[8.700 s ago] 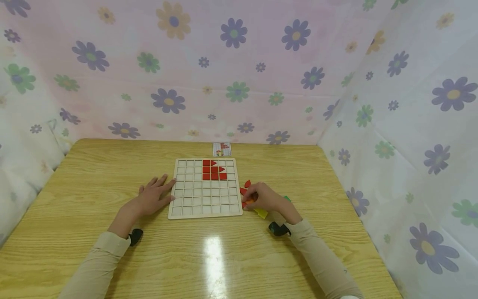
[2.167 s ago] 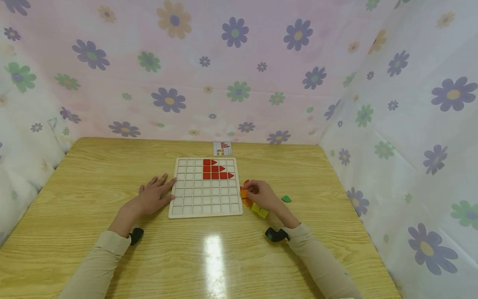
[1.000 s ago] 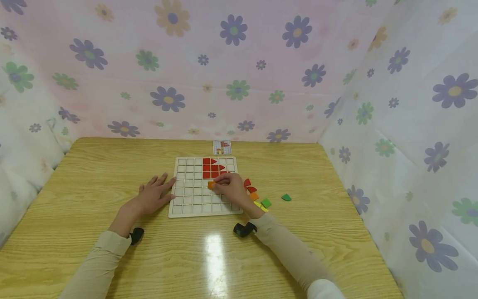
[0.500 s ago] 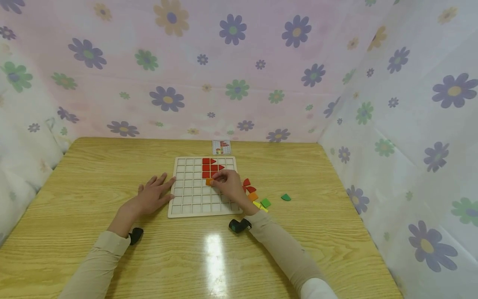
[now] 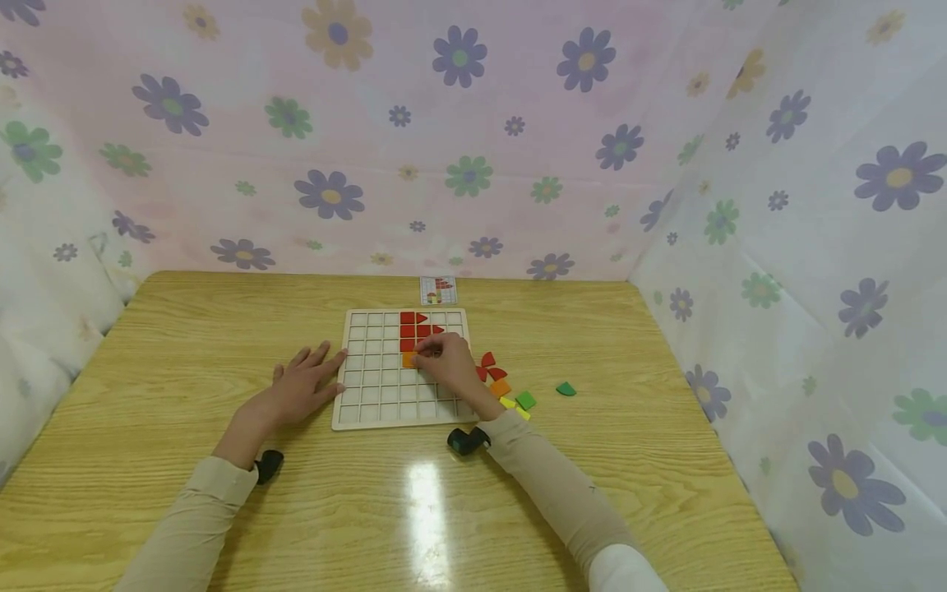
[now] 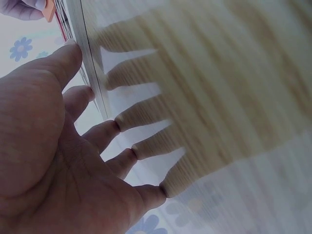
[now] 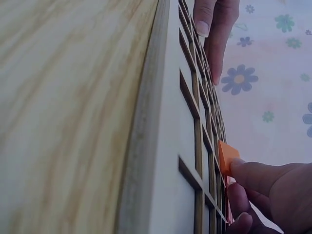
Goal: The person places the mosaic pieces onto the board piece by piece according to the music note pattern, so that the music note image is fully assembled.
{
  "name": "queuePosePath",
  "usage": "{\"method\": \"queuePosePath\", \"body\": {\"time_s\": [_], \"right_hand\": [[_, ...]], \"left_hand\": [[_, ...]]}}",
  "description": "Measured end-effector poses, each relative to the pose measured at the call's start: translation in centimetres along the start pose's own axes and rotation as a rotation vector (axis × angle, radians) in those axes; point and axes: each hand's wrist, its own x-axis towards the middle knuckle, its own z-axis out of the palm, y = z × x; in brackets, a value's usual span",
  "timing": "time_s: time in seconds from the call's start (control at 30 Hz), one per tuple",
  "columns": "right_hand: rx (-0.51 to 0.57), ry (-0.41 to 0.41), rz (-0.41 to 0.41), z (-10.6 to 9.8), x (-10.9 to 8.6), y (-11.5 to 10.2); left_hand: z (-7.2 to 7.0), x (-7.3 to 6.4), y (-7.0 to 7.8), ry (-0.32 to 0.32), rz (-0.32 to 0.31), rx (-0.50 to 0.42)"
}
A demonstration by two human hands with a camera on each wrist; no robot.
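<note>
A pale wooden grid board (image 5: 370,411) lies on the table. My right hand (image 5: 455,366) pinches an orange square tile (image 5: 408,360) between thumb and fingers, over the cell just below the leftmost column of red tiles (image 5: 408,331). In the right wrist view the orange tile (image 7: 227,157) is tilted at the grid, the thumb against its face. My left hand (image 5: 302,386) rests spread on the table, with index finger and thumb touching the board's left edge; the left wrist view shows its fingers (image 6: 100,134) straight and apart. My right hand hides part of the lower red row.
Right of the board lie red quarter-round tiles (image 5: 497,374), an orange tile (image 5: 501,387), yellow tiles (image 5: 522,413) and a green square tile (image 5: 525,400). A green quarter-round tile (image 5: 565,389) lies farther right. A printed pattern card (image 5: 439,290) sits behind the board.
A red pointed tile was added at the end of the lowest red row. My right hand took the orange tile from the pile, carried it left onto the board and shifted it slightly back-left. Left hand unmoved.
</note>
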Motion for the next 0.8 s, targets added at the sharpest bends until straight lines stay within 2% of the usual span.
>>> {"method": "queuePosePath", "body": {"time_s": [0.27,0.8], "right_hand": [[-0.057,0.015,-0.019,0.29,0.10,0.01],[-0.094,0.022,-0.013,0.34,0.21,-0.07]], "left_hand": [[-0.01,-0.08,-0.02,-0.001,0.005,-0.006],[-0.04,-0.02,0.12,0.000,0.002,0.002]]}}
